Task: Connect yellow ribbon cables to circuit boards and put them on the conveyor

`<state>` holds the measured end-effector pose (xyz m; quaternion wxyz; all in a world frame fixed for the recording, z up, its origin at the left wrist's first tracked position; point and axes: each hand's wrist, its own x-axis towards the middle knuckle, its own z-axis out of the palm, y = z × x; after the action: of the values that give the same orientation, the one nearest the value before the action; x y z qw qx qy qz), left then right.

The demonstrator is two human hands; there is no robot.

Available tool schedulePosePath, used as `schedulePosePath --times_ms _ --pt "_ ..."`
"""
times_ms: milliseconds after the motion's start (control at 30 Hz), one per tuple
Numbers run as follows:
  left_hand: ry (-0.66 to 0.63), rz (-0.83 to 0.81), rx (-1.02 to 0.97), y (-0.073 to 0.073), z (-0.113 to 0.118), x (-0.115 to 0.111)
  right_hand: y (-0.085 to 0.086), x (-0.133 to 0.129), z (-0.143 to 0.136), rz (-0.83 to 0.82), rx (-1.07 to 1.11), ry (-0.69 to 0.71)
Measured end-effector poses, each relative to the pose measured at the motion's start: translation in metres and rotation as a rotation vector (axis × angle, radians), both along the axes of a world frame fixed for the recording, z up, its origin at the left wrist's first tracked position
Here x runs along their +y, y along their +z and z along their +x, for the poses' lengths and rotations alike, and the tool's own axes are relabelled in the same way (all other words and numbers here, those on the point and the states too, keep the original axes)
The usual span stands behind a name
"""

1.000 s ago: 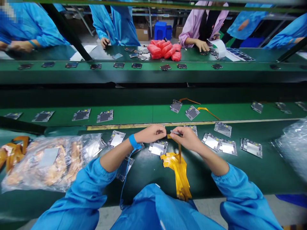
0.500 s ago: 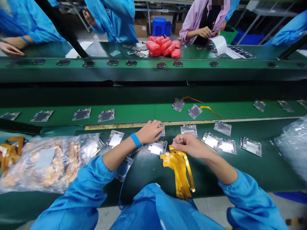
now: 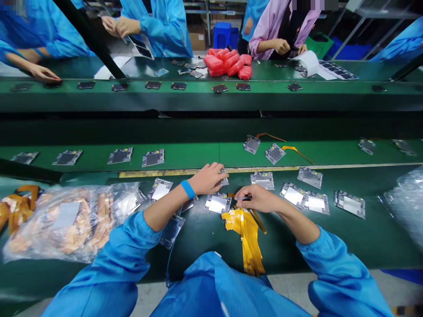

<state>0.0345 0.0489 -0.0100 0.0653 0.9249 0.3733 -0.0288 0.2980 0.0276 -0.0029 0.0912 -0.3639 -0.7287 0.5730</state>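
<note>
My left hand (image 3: 207,179), with a blue band at its wrist, has its fingers curled on a circuit board (image 3: 224,177) that they partly cover. My right hand (image 3: 259,198) pinches a flat orange ribbon cable (image 3: 259,221); a small dark piece shows at its fingertips, too small to name. Just below lies a bundle of yellow ribbon cables (image 3: 249,240), its strips hanging toward me. Another circuit board (image 3: 218,203) with a silver plate rests between my hands. One more board (image 3: 262,180) is beyond my right hand.
A clear bag of copper-coloured parts (image 3: 76,224) lies left, clear plastic wrap (image 3: 405,207) right. More boards (image 3: 349,204) are spread on the bench. On the green belt (image 3: 188,154) are boards, some with cables. Across from me, co-workers sit near red bundles (image 3: 226,64).
My right hand has shifted slightly left, and a ribbon cable from the bundle is now raised in it. My left hand stays on its board. Boards on the belt have shifted right.
</note>
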Motion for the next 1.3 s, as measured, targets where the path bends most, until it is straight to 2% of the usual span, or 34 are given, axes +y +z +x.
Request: schedulePosePath --times_ms 100,267,367,500,633,767,1033,1300 --pt "-0.011 -0.02 -0.017 0.0 0.001 0.002 -0.003 0.005 -0.004 0.021 0.034 -0.081" --pt "-0.024 -0.068 -0.038 0.0 0.005 0.008 -0.024 0.022 -0.012 0.057 -0.009 -0.26" --pt "-0.035 -0.081 -0.019 0.002 0.007 0.013 -0.032 0.032 -0.018 0.118 -0.032 -0.303" --pt "-0.036 -0.081 -0.012 0.001 0.002 0.013 -0.035 0.04 -0.026 0.18 -0.097 -0.345" --pt "0.014 -0.073 -0.084 -0.005 -0.007 0.007 -0.034 0.043 -0.035 0.206 -0.179 -0.365" --pt "0.053 -0.051 -0.064 -0.01 -0.009 0.002 -0.033 0.047 -0.039 0.217 -0.267 -0.377" --pt "0.052 -0.032 -0.042 -0.012 -0.008 -0.001 -0.038 0.05 -0.039 0.254 -0.307 -0.331" --pt "0.047 -0.035 -0.03 -0.012 -0.007 -0.003 -0.034 0.053 -0.041 0.314 -0.356 -0.271"
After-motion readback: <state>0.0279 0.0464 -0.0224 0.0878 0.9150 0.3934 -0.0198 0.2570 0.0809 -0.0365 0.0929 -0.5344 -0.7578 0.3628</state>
